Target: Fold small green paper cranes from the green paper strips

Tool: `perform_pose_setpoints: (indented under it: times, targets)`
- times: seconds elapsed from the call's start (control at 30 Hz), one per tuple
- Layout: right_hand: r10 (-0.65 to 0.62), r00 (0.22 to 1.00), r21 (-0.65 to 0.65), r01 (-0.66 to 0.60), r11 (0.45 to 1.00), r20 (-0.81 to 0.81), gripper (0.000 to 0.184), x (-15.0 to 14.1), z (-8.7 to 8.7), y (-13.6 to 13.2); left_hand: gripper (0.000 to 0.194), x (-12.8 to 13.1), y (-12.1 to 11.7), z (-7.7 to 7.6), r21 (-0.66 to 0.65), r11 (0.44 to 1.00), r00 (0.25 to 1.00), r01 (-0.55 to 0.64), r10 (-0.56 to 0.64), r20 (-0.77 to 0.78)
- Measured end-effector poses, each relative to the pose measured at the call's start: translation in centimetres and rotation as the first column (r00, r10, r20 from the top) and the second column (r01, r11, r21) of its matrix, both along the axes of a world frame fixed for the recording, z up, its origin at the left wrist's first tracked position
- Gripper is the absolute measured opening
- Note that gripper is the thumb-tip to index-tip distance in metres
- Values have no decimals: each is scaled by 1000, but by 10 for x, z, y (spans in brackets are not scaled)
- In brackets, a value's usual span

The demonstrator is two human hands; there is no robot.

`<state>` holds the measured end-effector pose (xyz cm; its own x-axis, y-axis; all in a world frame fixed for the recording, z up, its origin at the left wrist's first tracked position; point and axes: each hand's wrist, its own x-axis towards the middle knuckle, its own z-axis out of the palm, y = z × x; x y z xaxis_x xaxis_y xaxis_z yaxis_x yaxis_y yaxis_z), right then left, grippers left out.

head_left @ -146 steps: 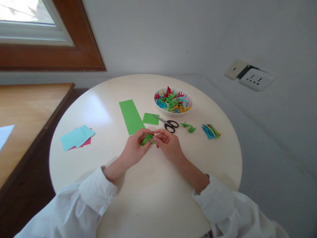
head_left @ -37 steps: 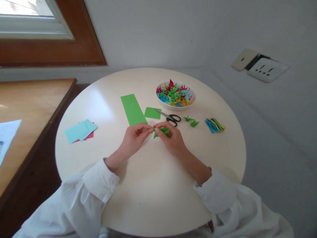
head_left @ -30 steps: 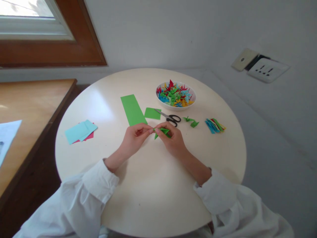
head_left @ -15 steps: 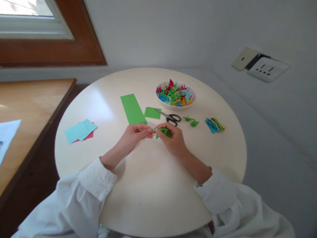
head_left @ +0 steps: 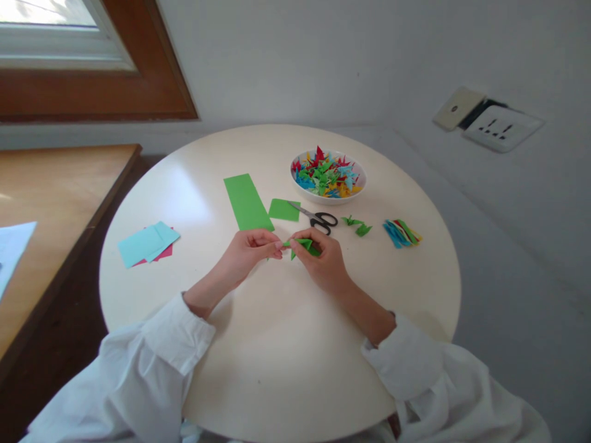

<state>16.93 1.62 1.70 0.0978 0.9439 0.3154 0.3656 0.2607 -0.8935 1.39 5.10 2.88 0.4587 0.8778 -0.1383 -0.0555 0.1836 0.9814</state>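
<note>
Between my two hands is a small folded green paper crane [head_left: 303, 243], partly hidden by my fingers. My left hand [head_left: 253, 252] pinches its narrow left tip between thumb and fingers. My right hand [head_left: 323, 258] is closed around its wider part, where green folds show past the thumb. Just beyond my hands lie a green paper strip [head_left: 248, 202], a smaller green paper piece [head_left: 284, 210] and scissors [head_left: 321, 220] with black handles, whose blades overlap that piece. Small folded green pieces [head_left: 362, 230] rest to the right of the scissors.
All this is on a round white table [head_left: 286, 369]. A white bowl [head_left: 329, 200] of colourful folded paper cranes stands at the back. Coloured paper strips [head_left: 401, 234] lie at right, light blue sheets [head_left: 143, 245] over red paper at left. A wooden desk [head_left: 60, 203] stands beyond the left edge.
My left hand has shifted very slightly left, showing a little more of the green tip between my hands. My right hand keeps its hold; the other things lie as before.
</note>
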Motion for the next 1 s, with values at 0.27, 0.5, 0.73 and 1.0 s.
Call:
perform_pose_setpoints:
  times: [0.27,0.5,0.73,1.0]
  targets:
    - [-5,1000,-2,5,1000,-4,8,0,-1,0,8,-3,2,-2,-50,999,999,3,-5,-33]
    - [52,999,-69,-53,996,-11,10,2,-2,1,4,-5,3,1,-130,991,998,31,-39,-58]
    - [81,996,-82,-83,993,-20,12,3,-4,3,2,-6,5,-2,-158,987,996,42,-53,-66]
    - [73,997,-70,-75,995,-24,12,4,-2,3,6,-6,5,0,-138,989,997,55,-62,-50]
